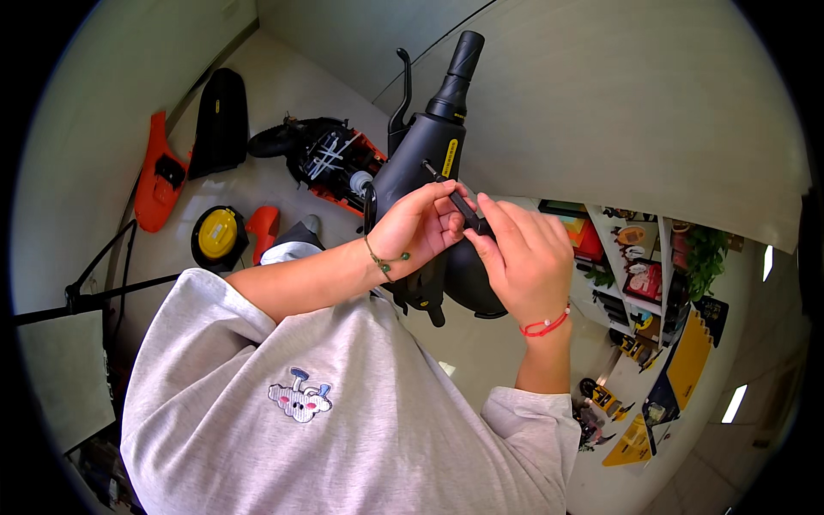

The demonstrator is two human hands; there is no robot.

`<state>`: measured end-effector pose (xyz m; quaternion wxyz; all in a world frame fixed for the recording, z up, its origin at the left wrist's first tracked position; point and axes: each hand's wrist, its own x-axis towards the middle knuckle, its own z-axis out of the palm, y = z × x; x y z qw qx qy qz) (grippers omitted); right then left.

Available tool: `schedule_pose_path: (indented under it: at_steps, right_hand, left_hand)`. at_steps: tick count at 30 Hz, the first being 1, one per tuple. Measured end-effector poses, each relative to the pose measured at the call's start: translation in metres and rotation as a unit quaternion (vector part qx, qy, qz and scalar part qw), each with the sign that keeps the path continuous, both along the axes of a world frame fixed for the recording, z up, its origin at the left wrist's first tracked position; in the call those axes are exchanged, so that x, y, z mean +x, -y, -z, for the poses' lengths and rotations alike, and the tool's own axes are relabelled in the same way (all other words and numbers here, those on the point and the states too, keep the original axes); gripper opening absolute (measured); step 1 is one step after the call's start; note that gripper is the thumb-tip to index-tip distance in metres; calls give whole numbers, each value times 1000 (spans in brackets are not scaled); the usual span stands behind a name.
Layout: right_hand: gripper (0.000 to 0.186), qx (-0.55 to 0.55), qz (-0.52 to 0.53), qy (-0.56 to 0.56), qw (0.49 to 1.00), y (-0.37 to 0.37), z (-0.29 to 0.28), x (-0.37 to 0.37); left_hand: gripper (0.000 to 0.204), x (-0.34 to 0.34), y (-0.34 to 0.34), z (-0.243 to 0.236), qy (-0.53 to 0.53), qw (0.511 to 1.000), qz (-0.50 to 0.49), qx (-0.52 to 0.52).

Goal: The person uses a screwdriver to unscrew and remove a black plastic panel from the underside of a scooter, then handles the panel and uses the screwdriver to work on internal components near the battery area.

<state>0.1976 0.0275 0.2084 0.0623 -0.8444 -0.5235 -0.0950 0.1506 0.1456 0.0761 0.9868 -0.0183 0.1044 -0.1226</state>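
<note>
A black screwdriver [464,209] with a thin shaft lies slantwise between my two hands. Its tip points up and left at the dark grey handlebar housing [412,159] of a scooter; whether the tip touches a screw there I cannot tell. My left hand [421,219] pinches the front part of the tool between thumb and curled fingers. At the rear end of the handle, my right hand [525,257] grips with thumb and fingers. Beyond the housing rise a black rubber grip [463,67] and a black brake lever [401,94].
On the floor at left lie an orange panel [159,180], a black cover [220,120], a yellow round part [219,233] and an opened scooter body [330,159] with its wheel. Shelves [631,266] with toys and a plant [705,257] stand at right. A black-framed stand [77,296] is at far left.
</note>
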Motion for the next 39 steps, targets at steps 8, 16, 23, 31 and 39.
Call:
schedule_pose_path:
  at_steps: [8,16,23,31,39]
  right_hand:
    - [22,208,173,-195,943,3,46,-26]
    - [32,410,241,-552,685,-19,50,-49]
    - [22,413,181,-384,806,7,46,-54]
    - [29,425,296,-358,777,61,44,-57]
    - [29,412,384,-407,719,179,77,-72]
  left_hand:
    - [19,0,0,-6,-36,998,8,42]
    - [22,0,1,-2,-26,995,5,94]
    - [36,-8,3,-2,21,991,70,109]
    - [26,-45,53,29,217,868,231,383]
    - [28,-90,108,57,287,620,332,650]
